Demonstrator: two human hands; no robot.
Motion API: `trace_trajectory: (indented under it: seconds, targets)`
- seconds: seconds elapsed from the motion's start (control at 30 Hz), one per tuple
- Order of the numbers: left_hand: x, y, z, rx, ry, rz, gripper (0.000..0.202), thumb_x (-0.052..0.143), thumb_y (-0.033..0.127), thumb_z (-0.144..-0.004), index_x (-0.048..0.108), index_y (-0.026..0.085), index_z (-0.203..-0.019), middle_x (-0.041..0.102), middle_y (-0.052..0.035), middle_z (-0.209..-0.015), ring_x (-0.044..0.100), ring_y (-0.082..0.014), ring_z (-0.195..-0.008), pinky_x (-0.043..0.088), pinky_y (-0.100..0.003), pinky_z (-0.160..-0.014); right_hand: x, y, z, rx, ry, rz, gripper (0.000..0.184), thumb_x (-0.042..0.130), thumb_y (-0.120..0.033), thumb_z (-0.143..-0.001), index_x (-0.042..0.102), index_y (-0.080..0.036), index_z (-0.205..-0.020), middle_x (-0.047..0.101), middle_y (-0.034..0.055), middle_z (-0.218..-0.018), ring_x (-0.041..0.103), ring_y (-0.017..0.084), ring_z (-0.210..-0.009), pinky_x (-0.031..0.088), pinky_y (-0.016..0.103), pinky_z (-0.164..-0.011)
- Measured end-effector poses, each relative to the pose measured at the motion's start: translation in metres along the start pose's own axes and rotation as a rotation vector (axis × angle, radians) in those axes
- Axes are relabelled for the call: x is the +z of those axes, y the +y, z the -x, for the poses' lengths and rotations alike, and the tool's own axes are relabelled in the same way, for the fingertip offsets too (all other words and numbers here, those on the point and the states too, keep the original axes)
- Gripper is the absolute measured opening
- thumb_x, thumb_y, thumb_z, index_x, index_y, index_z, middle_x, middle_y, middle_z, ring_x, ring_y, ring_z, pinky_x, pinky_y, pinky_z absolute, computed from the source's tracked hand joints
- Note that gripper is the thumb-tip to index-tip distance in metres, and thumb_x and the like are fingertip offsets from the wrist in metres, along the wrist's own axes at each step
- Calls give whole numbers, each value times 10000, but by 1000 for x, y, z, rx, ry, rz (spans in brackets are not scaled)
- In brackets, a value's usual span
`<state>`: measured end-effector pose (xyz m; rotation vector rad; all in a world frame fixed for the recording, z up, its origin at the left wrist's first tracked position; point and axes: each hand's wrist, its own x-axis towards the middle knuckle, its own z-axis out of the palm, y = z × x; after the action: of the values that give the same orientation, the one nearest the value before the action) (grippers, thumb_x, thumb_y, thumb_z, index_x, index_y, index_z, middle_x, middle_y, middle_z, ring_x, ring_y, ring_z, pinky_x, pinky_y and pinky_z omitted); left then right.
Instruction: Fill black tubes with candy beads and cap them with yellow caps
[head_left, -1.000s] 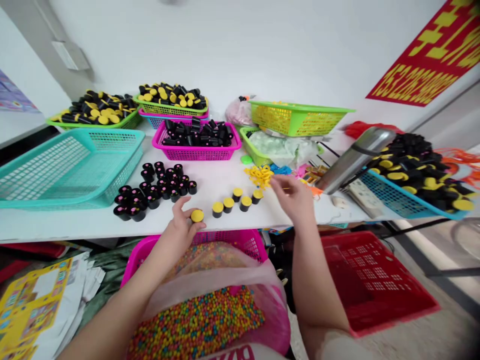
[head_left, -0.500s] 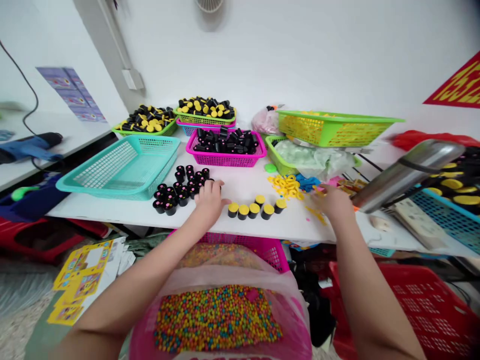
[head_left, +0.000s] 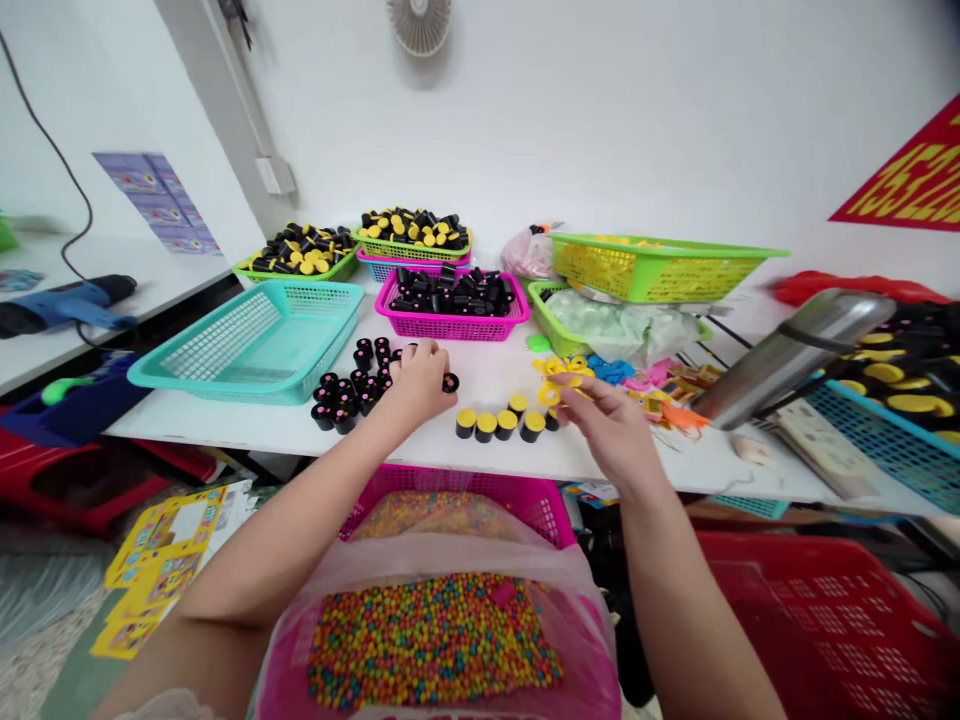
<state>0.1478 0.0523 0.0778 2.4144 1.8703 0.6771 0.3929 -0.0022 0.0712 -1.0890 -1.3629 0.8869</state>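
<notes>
My left hand [head_left: 421,382] is closed around a small black cup [head_left: 450,383], whose open end shows by the fingertips. Beside it on the table stands a cluster of similar black cups [head_left: 345,390] with pink spots inside. My right hand [head_left: 611,425] pinches a yellow plastic ring piece [head_left: 551,391] between thumb and fingers. Under and left of that hand, several black cups with yellow lids [head_left: 486,425] stand upright in a loose group. A pile of yellow ring pieces [head_left: 559,366] lies just behind the right fingertips.
A turquoise basket [head_left: 247,340] stands at left. A magenta basket [head_left: 450,325] of black cups sits behind, near green baskets [head_left: 660,285]. A steel flask [head_left: 795,355] leans at right. Below the table edge, a bag of colourful beads [head_left: 435,640] lies before me.
My right hand has moved left from the small coloured parts and now holds a yellow ring piece near the lidded cups. The black cup now shows at my left fingertips.
</notes>
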Motion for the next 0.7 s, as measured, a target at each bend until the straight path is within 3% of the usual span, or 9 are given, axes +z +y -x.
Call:
trace_trajectory:
  seconds: [0.07, 0.17, 0.23, 0.33, 0.5, 0.63, 0.7]
  targets:
    - [-21, 9, 13, 117, -115, 301, 255, 702, 215, -646, 500, 181, -799, 608, -89, -1062, 556, -253, -957, 450, -395, -811, 23, -14, 8, -144, -8, 91, 207, 602, -334, -873, 684, -201, -1009, 649, 22, -770, 612, 133, -655, 501, 269, -602]
    - [-41, 21, 44, 233, -291, 785, 282, 679, 208, -707, 415, 205, -805, 600, 1, -888, 548, -141, -766, 440, -282, -699, 48, -31, 23, -533, 19, 277, 163, 568, -205, -886, 688, -221, -996, 663, 68, -990, 653, 172, -872, 552, 311, -748]
    - [-42, 26, 67, 218, -351, 1020, 293, 674, 234, -763, 389, 213, -830, 526, 40, -801, 496, -108, -701, 402, -237, -637, 56, -35, 33, -761, -15, 381, 287, 568, -102, -862, 675, -236, -1092, 666, 72, -1046, 649, 182, -967, 553, 324, -841]
    - [-32, 25, 94, 146, -346, 1254, 313, 669, 327, -826, 381, 213, -871, 433, 58, -756, 421, -83, -650, 347, -207, -592, 60, -27, 45, -953, -100, 353, 507, 547, -3, -839, 590, -233, -1289, 670, 91, -1130, 650, 202, -1047, 565, 349, -891]
    - [-16, 16, 116, 173, -313, 1400, 270, 587, 384, -903, 381, 212, -932, 427, 38, -814, 396, -82, -679, 345, -203, -607, 70, -9, 56, -957, -265, 133, 455, 491, -49, -900, 594, -243, -1299, 695, 85, -1119, 615, 260, -1154, 582, 463, -902]
    - [-10, 18, 125, 188, -279, 1537, 227, 487, 425, -949, 408, 212, -957, 437, 20, -855, 419, -80, -702, 375, -204, -642, 75, -4, 64, -916, -226, 147, 431, 523, -61, -896, 624, -275, -1256, 700, 59, -1116, 633, 244, -1123, 597, 450, -881]
    - [-5, 19, 130, 109, -313, 1647, 256, 477, 464, -944, 426, 215, -972, 440, 18, -858, 423, -79, -697, 386, -201, -641, 74, -3, 67, -941, -201, 207, 424, 570, -82, -883, 619, -262, -1264, 703, 58, -1101, 639, 235, -1110, 605, 421, -872]
